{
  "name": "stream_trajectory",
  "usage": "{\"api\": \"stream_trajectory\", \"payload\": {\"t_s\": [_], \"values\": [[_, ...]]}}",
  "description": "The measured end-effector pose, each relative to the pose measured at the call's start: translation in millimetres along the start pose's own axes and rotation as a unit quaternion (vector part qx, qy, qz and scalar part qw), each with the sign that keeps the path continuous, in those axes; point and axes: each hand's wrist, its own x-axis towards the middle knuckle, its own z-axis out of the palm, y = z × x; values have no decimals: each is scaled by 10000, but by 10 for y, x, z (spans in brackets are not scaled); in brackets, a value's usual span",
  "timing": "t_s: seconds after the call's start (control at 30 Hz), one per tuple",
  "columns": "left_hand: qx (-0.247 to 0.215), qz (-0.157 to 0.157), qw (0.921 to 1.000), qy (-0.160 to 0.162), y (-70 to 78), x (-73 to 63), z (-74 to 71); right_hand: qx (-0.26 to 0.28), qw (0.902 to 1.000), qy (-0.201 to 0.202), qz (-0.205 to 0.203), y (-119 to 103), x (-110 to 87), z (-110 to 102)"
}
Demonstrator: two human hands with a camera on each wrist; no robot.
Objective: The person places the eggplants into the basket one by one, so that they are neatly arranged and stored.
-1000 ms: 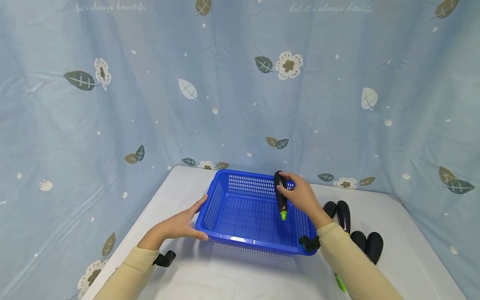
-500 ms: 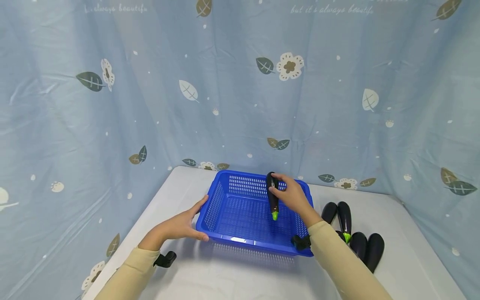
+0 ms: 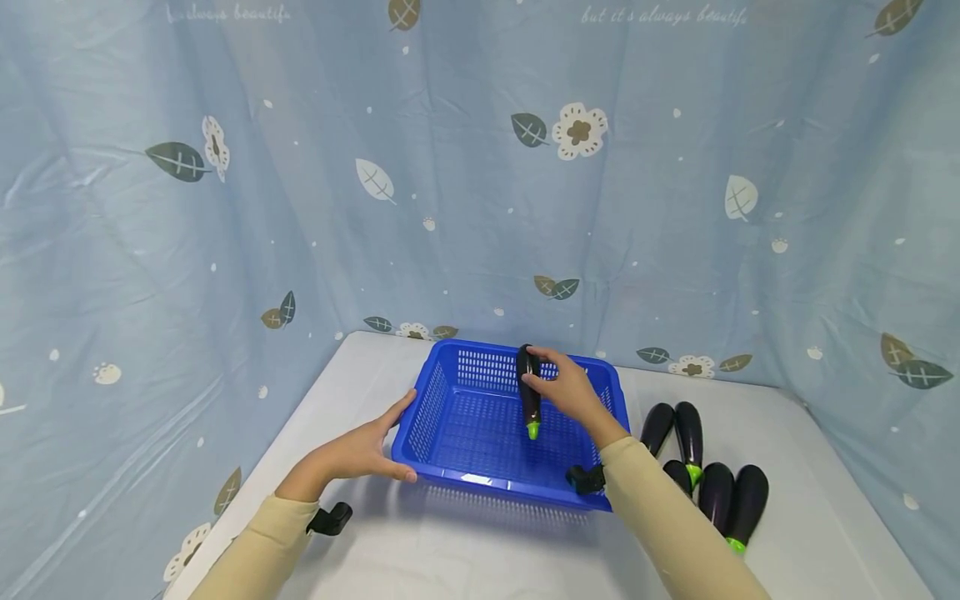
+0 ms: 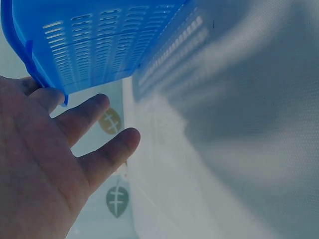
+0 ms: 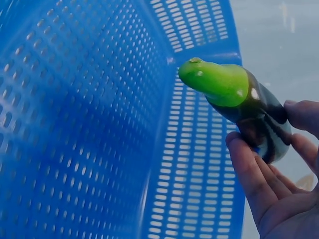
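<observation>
A dark eggplant [image 3: 529, 403] with a green stem end hangs over the blue plastic basket [image 3: 431, 472], stem downward. My right hand [image 3: 570, 392] pinches it near its upper end between thumb and fingers. In the right wrist view, the green end of the eggplant [image 5: 219, 83] points into the basket [image 5: 149, 164], and the fingers are around its dark body. My left hand [image 3: 362, 450] touches the basket's left front corner, thumb and fingers spread apart. The left wrist view has two straight fingers of the left hand [image 4: 40, 159] free of the basket [image 4: 99, 45] and others against its rim.
Several more eggplants [image 3: 688, 433] lie on the white table [image 3: 450, 558] right of the basket, some partly behind the right forearm. A blue patterned curtain [image 3: 480, 233] stands close behind the table and along its sides. Both wrists carry small black cameras [image 3: 330, 518].
The right hand has moved left with the eggplant, from the basket's right side toward its middle. More of the eggplants on the table show now. Left hand and basket stay in place.
</observation>
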Motion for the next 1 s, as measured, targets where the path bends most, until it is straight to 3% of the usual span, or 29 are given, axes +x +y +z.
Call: {"api": "stream_trajectory", "payload": {"t_s": [0.47,0.67,0.8,1.0], "values": [[102,-10,9999,46,-28,-47,-4,-167,9995,-251,-129,-209,146,287],[105,99,9999,52,-25,-49,5,-177,9994,-286,-122,-227,213,396],[125,11,9999,14,-14,-39,14,-211,9990,-349,-200,-206,244,444],[120,58,9999,23,-9,-29,39,159,9984,-539,-55,-182,243,501]]}}
